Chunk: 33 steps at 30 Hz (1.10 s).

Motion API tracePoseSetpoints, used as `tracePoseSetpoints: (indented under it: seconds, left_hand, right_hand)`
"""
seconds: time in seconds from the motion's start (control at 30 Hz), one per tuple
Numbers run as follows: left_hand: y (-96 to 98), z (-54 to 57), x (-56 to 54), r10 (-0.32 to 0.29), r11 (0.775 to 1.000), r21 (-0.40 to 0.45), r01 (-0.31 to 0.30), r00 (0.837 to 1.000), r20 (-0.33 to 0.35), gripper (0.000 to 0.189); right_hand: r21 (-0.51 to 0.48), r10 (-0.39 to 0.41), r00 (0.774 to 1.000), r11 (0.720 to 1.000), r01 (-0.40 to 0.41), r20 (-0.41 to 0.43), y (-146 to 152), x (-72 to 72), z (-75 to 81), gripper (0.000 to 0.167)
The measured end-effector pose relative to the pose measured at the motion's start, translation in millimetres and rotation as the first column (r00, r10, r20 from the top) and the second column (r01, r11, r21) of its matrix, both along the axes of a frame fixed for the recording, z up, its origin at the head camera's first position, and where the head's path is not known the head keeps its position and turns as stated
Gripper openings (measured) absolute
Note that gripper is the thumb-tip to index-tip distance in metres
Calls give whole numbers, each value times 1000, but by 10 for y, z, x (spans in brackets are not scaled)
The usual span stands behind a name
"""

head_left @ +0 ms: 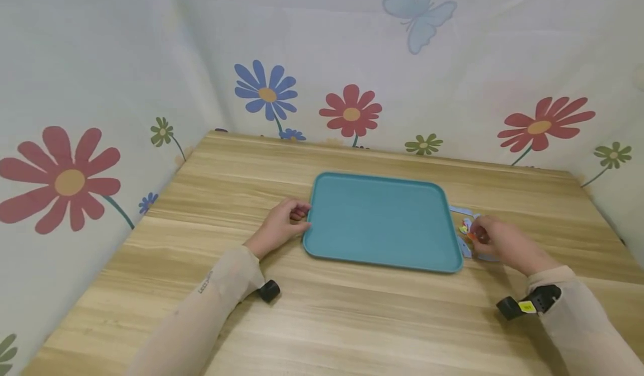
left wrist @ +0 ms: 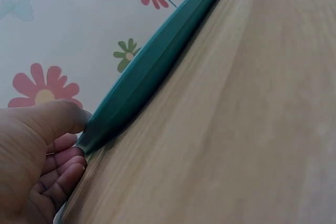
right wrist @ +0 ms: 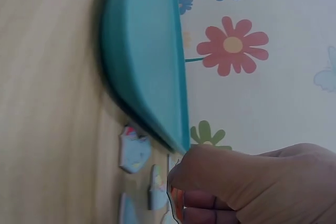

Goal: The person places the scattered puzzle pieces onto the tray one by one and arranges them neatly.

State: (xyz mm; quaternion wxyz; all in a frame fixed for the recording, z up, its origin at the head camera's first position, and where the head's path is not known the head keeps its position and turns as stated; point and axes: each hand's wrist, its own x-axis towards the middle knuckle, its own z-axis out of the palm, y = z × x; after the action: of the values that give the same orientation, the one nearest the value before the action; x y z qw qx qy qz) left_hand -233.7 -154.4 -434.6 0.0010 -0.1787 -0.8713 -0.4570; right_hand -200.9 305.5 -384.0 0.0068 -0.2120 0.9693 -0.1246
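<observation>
A teal rectangular tray (head_left: 379, 219) lies on the wooden table. My left hand (head_left: 279, 228) holds its left edge, the thumb at the rim and the curled fingers just below, as the left wrist view shows. Beyond the tray's right edge, my right hand (head_left: 513, 247) pinches a small flat piece (right wrist: 176, 203) with orange on it between thumb and fingers; much of this piece is hidden by the hand. Several pale blue, jigsaw-like pieces lie around that hand, among them one piece (right wrist: 135, 150) by the tray's corner and another piece (right wrist: 157, 188) nearer the fingers.
The wood-grain table (head_left: 352, 320) extends in front of the tray and to both sides. Behind it and at the left hangs a white curtain-like backdrop (head_left: 312, 41) printed with flowers and a butterfly. A small black camera (head_left: 269, 291) is worn at the left wrist, another camera (head_left: 509, 308) at the right.
</observation>
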Motion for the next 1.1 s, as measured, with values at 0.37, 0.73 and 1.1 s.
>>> tracePoseSetpoints:
  seconds: [0.37,0.73,1.1]
  left_hand:
    - [21,111,-32,28,998,-50,-26,999,37,39]
    - [60,169,-74,44,999,-14,-42,986,164,43]
    - [108,35,-38,47,994,89,-60,988,145,42]
  right_hand:
    - [-25,15,999,1000,-16,-35,-99,-102,281,15]
    - [-48,3,999,999,-5,-40,-343,-240,409,21]
    - [-122,44,998,991,-51,-55,-659,-436,266,15]
